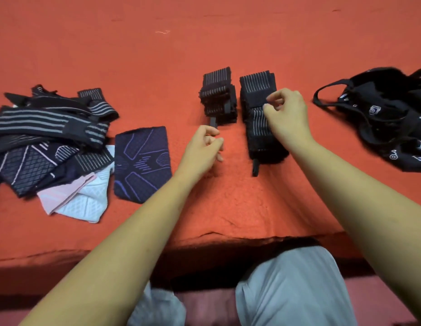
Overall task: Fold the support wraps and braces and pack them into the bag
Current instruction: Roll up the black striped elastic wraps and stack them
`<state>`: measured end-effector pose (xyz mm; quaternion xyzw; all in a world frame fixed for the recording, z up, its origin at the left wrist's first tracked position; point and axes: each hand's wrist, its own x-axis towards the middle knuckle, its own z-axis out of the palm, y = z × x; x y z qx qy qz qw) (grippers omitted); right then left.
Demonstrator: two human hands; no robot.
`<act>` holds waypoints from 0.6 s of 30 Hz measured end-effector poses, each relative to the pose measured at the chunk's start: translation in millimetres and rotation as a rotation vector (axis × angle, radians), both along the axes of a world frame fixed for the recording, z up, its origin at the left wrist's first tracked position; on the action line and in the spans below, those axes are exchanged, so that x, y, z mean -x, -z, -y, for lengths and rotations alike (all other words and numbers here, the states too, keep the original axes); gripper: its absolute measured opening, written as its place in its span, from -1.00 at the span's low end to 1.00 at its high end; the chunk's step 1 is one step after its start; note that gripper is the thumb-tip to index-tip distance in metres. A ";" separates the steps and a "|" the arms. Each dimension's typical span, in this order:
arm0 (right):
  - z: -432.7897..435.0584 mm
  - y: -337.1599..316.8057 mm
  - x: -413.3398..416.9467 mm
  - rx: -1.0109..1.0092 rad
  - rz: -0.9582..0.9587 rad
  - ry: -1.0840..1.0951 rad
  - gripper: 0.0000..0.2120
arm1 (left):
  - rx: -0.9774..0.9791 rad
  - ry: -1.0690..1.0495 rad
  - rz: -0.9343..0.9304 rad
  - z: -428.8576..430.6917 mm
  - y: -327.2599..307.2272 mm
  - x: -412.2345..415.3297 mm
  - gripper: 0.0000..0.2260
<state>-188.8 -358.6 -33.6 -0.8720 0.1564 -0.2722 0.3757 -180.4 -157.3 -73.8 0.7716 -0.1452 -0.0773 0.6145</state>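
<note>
On the orange cloth surface, the left hand pinches the black strap tab of the shorter folded black striped wrap. The right hand curls its fingers over the longer folded wrap; I cannot tell whether it grips.

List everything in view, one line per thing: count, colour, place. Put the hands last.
orange-red cloth surface: one, orange-red, under everything
heap of unfolded striped wraps and patterned braces: one heap, black and navy with grey stripes, pink and white pieces at its near edge, left
flat knit brace with purple lines: one, navy, just right of the heap
stacks of folded grey-striped wraps: two, black, centre, side by side; left stack, right stack
black fabric bag with white prints: one, far right
grey trousers: one pair, bottom centre
left hand: fingers curled, by the left stack's strap tab; grip unclear
right hand: fingers curled over the right stack; grip unclear
</note>
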 end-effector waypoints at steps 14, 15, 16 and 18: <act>-229.9 9.4 -45.0 -0.043 -0.362 -0.556 -0.69 | -0.724 -0.677 0.383 -297.2 -3.6 -22.4 -0.71; -243.4 9.2 -50.0 -0.051 -0.362 -0.570 -0.65 | -0.779 -0.710 0.381 -309.8 6.1 -22.6 -0.61; -256.2 9.6 -55.8 -0.063 -0.365 -0.584 -0.64 | -0.797 -0.716 0.357 -320.5 17.6 -22.9 -0.53; -277.9 10.5 -65.8 -0.103 -0.376 -0.611 -0.64 | -0.757 -0.690 0.259 -328.5 37.8 -19.7 -0.45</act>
